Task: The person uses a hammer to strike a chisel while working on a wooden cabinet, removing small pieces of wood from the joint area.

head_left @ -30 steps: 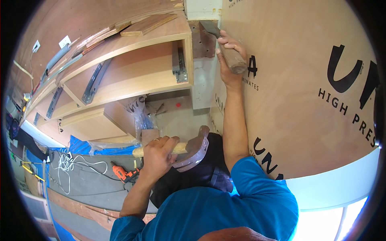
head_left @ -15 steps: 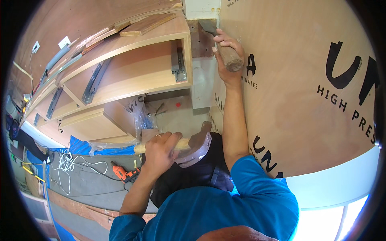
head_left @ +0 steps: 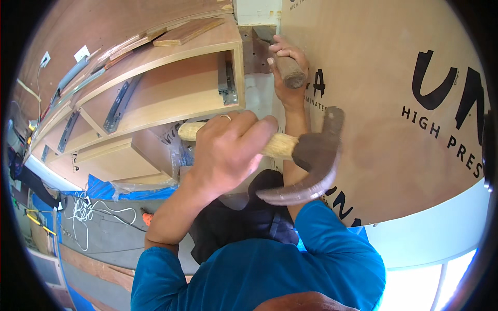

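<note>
My left hand (head_left: 228, 150) is closed around the yellowish wooden handle of a claw hammer (head_left: 317, 155). It is raised in front of my chest, with the dark metal head to the right and the curved claw pointing down toward me. Farther away, my right hand (head_left: 302, 56) grips a wooden-handled chisel (head_left: 288, 71). Its flat dark blade points away from me against a brown wooden patch (head_left: 255, 54) on the wall, in the gap between the cabinet and the large panel. The hammer head is apart from the chisel's butt end.
An open wooden cabinet (head_left: 171, 90) with metal drawer runners stands to the left, loose wood strips (head_left: 187, 32) on top. A printed wood-coloured panel (head_left: 373, 135) rises close on the right. White cable (head_left: 83, 207) and a partly hidden orange power tool (head_left: 147, 216) lie on the grey floor.
My left hand has lifted the hammer up and to the right, and its head has swung over my right forearm. The chisel stays at the brown patch.
</note>
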Available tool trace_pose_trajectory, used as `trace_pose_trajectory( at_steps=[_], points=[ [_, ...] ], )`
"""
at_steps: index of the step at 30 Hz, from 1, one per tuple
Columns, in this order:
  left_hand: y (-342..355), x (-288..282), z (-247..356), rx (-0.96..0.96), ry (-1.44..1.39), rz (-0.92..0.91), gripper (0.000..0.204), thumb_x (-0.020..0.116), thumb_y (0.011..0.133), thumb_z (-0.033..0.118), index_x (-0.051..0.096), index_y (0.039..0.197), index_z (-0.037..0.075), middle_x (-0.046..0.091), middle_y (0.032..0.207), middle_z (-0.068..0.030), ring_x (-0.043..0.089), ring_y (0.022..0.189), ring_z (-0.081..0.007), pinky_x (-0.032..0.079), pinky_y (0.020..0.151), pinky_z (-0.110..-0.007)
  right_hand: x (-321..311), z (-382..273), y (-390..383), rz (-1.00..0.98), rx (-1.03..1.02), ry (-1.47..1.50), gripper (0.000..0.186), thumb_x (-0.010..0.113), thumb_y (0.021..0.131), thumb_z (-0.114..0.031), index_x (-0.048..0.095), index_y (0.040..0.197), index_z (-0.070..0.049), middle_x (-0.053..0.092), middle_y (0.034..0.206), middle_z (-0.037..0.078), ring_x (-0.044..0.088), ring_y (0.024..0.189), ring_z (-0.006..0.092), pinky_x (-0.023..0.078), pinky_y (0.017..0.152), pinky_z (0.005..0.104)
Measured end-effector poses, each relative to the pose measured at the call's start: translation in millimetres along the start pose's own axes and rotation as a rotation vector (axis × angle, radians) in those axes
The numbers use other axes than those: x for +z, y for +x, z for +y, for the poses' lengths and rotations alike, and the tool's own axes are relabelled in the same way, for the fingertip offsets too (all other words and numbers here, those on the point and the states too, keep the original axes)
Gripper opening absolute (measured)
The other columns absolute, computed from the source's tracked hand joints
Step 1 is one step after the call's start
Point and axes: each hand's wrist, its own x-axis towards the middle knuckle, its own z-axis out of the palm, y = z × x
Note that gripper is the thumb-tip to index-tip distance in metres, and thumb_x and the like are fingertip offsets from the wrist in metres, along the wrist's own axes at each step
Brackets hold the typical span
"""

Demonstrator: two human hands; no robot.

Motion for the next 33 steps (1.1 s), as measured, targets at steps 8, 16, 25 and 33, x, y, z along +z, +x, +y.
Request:
trace_pose_trajectory(
  at_steps=[8, 16, 25, 33],
  points=[
    [7.7, -4.8, -2.9, 0.076, 0.060, 0.050, 0.036, 0.074, 0.068, 0.011, 0.068, 0.104, 0.014, 0.058, 0.078, -0.0067, 0.061, 0.065, -0.0295, 0.047, 0.058, -0.042, 2.0, -0.1, -0.7, -0.014, 0.001, 0.011, 0.033, 0.075, 0.091, 0.008, 0.057, 0.114, -0.008, 0.072, 0.119, 0.014, 0.062, 0.136, 0.0389, 0.047, 0.117, 0.0519],
    [0.4, 28.7, -32.7, -0.142, 0.152, -0.066, 0.040, 0.074, 0.068, 0.005, 0.067, 0.106, 0.013, 0.061, 0.081, -0.0101, 0.066, 0.073, -0.0353, 0.053, 0.064, -0.048, 6.4, 3.6, -3.4, -0.011, 0.047, 0.020, 0.039, 0.072, 0.090, 0.014, 0.054, 0.116, -0.008, 0.071, 0.122, 0.014, 0.059, 0.140, 0.0366, 0.047, 0.118, 0.0502],
    [19.6, -18.3, 12.2, 0.082, 0.070, 0.054, 0.031, 0.076, 0.073, 0.015, 0.064, 0.101, 0.015, 0.053, 0.076, -0.0052, 0.060, 0.063, -0.0270, 0.047, 0.055, -0.041, 6.7, 0.3, -0.4, 0.053, 0.040, 0.021, 0.035, 0.075, 0.088, 0.011, 0.059, 0.112, -0.008, 0.073, 0.118, 0.012, 0.064, 0.134, 0.0356, 0.049, 0.116, 0.0481],
    [-0.8, 15.6, -23.7, -0.072, 0.159, 0.030, 0.025, 0.072, 0.073, 0.010, 0.065, 0.097, 0.013, 0.057, 0.077, -0.0085, 0.062, 0.064, -0.0301, 0.048, 0.055, -0.043, 13.8, 3.4, -7.5, 0.075, 0.058, 0.016, 0.034, 0.076, 0.088, 0.010, 0.059, 0.112, -0.008, 0.074, 0.116, 0.011, 0.066, 0.131, 0.0355, 0.050, 0.114, 0.0475]
  ],
)
